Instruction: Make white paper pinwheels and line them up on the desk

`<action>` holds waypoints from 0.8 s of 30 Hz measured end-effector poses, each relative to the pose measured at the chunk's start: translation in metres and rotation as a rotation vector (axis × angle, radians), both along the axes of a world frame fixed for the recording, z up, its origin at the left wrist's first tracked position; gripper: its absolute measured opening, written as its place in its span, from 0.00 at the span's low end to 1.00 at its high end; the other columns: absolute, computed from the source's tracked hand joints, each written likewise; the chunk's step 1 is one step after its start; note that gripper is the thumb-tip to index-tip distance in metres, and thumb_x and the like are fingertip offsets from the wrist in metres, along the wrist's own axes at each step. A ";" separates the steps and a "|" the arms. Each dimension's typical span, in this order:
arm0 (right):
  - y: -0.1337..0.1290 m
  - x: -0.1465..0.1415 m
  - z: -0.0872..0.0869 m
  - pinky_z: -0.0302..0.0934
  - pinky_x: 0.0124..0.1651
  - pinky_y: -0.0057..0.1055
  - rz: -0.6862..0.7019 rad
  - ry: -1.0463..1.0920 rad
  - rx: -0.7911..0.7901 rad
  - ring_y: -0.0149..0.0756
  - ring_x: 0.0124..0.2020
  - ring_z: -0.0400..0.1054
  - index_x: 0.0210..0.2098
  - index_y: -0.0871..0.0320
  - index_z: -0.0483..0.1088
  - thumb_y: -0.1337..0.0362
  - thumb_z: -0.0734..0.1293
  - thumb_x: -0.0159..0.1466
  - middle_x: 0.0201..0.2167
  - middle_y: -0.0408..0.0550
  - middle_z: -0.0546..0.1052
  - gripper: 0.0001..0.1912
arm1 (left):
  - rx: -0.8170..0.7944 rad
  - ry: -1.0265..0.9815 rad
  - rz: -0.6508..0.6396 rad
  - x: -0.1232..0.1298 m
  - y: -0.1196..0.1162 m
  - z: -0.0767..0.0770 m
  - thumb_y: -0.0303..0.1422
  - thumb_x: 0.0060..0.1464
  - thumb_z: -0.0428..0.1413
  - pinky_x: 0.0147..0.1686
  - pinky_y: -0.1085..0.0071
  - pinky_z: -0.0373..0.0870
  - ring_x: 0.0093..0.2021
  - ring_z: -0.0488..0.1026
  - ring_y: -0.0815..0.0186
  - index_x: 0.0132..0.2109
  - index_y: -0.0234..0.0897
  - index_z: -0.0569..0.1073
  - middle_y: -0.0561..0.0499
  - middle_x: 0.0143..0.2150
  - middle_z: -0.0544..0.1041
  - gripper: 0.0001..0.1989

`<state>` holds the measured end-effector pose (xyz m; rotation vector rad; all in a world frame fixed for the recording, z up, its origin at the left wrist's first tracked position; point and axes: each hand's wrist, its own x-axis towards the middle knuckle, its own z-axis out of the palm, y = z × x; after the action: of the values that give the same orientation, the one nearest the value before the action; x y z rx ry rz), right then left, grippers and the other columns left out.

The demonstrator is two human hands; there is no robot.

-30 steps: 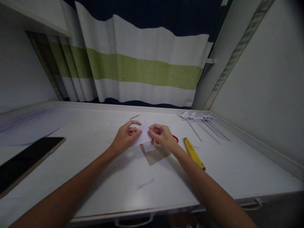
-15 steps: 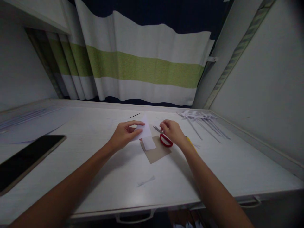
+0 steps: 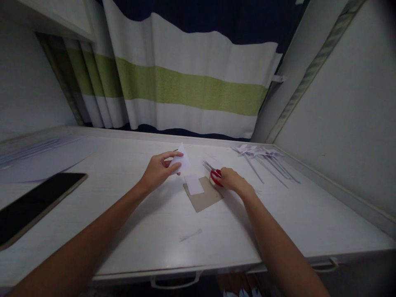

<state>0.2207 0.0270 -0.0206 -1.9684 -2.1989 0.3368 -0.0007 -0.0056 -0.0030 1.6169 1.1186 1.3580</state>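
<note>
Pinched between thumb and fingertips of the left hand [image 3: 159, 167], with almost no gap: a small, pointed white paper piece [image 3: 182, 162], raised above the white tabletop [image 3: 139, 231], just beyond a flat grey-brown card [image 3: 206, 199] bearing a white paper rectangle [image 3: 194, 185]. Curled at the red handles of slim metal-bladed scissors [image 3: 218, 171], near the card's right side: fingers of the right hand [image 3: 232, 179]; impossible to tell how deep in the loops. Best to pinch the paper lightly, without creasing, seat the thumb properly in the handle, and aim the blade tips clear of the opposite fingertips. No legible brand, label or writing anywhere, including on the flat black-faced phone [image 3: 40, 206].
</note>
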 end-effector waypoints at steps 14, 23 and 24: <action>-0.030 -0.040 0.014 0.44 0.23 0.23 0.523 1.226 -0.623 0.22 0.22 0.49 0.37 0.63 0.59 0.53 0.65 0.51 0.22 0.39 0.57 0.22 | 0.046 -0.124 0.147 -0.002 0.005 0.000 0.29 0.41 0.56 0.26 0.78 0.68 0.23 0.70 0.74 0.42 0.28 0.69 0.48 0.31 0.74 0.18; -0.029 -0.038 0.011 0.46 0.25 0.24 0.536 1.257 -0.743 0.23 0.23 0.50 0.35 0.62 0.57 0.49 0.67 0.44 0.24 0.40 0.58 0.28 | 0.033 -0.064 0.093 0.001 0.001 0.000 0.30 0.42 0.55 0.25 0.77 0.69 0.22 0.70 0.73 0.43 0.28 0.69 0.49 0.31 0.74 0.18; -0.029 -0.038 0.011 0.46 0.25 0.24 0.535 1.260 -0.748 0.23 0.23 0.50 0.35 0.62 0.57 0.49 0.67 0.45 0.24 0.40 0.57 0.28 | 0.033 -0.061 0.094 0.002 0.001 0.000 0.30 0.42 0.55 0.25 0.77 0.69 0.22 0.70 0.73 0.43 0.28 0.69 0.49 0.31 0.74 0.18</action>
<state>0.1828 -0.0023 -0.0095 -0.7051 -1.6427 1.9939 0.0010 -0.0050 -0.0026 1.5520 1.1542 1.4838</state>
